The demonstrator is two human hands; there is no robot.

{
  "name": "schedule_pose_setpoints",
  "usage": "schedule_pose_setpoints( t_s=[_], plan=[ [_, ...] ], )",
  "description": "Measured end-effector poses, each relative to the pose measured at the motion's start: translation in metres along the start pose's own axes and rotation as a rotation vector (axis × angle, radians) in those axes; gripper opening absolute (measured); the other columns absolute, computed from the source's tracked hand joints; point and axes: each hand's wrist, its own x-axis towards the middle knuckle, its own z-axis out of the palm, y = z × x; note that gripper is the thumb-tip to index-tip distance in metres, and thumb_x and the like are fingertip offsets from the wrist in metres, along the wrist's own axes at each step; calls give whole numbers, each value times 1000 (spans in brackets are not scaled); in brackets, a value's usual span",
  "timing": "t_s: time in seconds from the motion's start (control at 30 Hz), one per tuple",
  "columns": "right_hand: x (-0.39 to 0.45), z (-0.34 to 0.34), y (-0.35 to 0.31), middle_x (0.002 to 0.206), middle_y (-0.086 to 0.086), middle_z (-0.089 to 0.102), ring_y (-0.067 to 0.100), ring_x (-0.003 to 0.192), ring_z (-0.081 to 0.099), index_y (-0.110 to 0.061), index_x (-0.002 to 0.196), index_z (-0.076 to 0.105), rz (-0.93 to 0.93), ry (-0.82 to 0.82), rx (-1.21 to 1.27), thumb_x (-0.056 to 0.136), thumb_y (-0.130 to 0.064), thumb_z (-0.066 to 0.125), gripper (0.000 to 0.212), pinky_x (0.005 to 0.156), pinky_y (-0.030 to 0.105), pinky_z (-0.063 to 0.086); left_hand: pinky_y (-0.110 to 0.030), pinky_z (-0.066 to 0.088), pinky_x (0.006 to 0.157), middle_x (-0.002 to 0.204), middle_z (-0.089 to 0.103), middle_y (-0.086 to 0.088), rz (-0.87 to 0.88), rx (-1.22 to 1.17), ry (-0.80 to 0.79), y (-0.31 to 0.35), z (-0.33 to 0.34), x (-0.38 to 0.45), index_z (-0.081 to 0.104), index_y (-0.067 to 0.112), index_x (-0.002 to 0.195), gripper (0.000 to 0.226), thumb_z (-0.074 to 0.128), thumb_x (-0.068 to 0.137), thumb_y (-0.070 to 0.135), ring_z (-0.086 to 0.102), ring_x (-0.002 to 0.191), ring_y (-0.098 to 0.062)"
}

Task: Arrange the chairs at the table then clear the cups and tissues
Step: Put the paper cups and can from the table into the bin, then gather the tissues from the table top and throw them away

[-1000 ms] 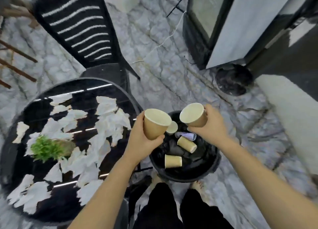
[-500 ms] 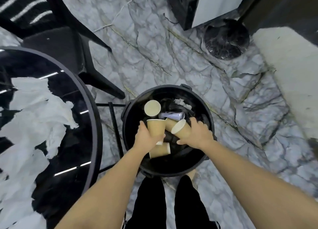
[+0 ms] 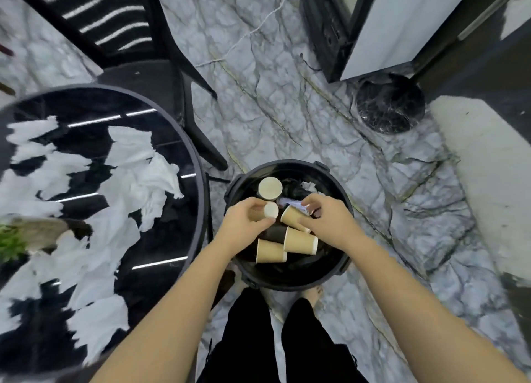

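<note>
Occlusions and cut-offs, head view

Left hand [image 3: 247, 224] covers most of the paper cup [image 3: 265, 212] it's on; only the pale round end and a strip of side show, so grip can't be told. Right hand [image 3: 327, 224] hides the far end of a tilted cup [image 3: 291, 218] and part of the blue-white wrapper [image 3: 290, 203]. Bin [image 3: 333, 270] bottom is dark, contents under the cups unreadable. Surface [image 3: 198, 181] runs off the left and bottom edges; tissues [image 3: 138, 167] motion-blurred, count unclear. Green plant [image 3: 11, 243] cut by left edge. Chair [image 3: 143, 75] top cropped, seat partly under the surface.
</note>
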Motion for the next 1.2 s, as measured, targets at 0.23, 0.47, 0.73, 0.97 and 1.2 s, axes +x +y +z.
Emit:
schedule_pose_setpoints(
  t_s=[0.23, 0.47, 0.73, 0.97, 1.2],
  plan=[
    [-50, -19, -108, 105, -8, 67, 10, 95, 62, -28, 110, 66, -300, -27, -27, 87, -32, 71, 23, 86, 32, 52, -21, 57, 87, 98, 75, 7, 15, -285, 244, 27, -74, -109, 73, 28, 107, 27, 83, 82, 27, 70, 91, -6],
    [-53, 21, -228, 117, -5, 61, 12, 105, 56, -29, 123, 61, -644, -237, -271, 87, -36, 73, 38, 92, 34, 49, -31, 51, 97, 117, 66, 14, -104, -167, 543, -28, -131, -205, 66, 34, 123, 43, 81, 83, 26, 60, 108, -6],
    [-34, 87, -286, 129, -4, 54, 16, 115, 52, -32, 126, 58, -742, -356, -433, 84, -37, 73, 44, 96, 34, 46, -42, 45, 105, 160, 24, 1, -406, 43, 542, -110, -147, -248, 28, 54, 150, 87, 78, 80, 43, 31, 140, -30],
    [-11, 121, -287, 161, 9, 13, 34, 147, 8, -47, 145, 35, -819, -179, -621, 66, -54, 83, 92, 118, 56, 20, -42, 57, 88, 162, 20, -1, -392, 284, 425, -131, -140, -200, 20, 50, 155, 82, 69, 93, 28, 37, 137, -31],
    [43, 131, -307, 154, -1, -46, 41, 145, -32, -64, 146, 0, -712, -350, -818, 43, -64, 90, 137, 113, 71, 4, -35, 53, 83, 116, 56, 6, -387, 239, 372, -145, -149, -197, 71, 24, 108, 34, 53, 90, 1, 61, 100, -20]
  ],
)
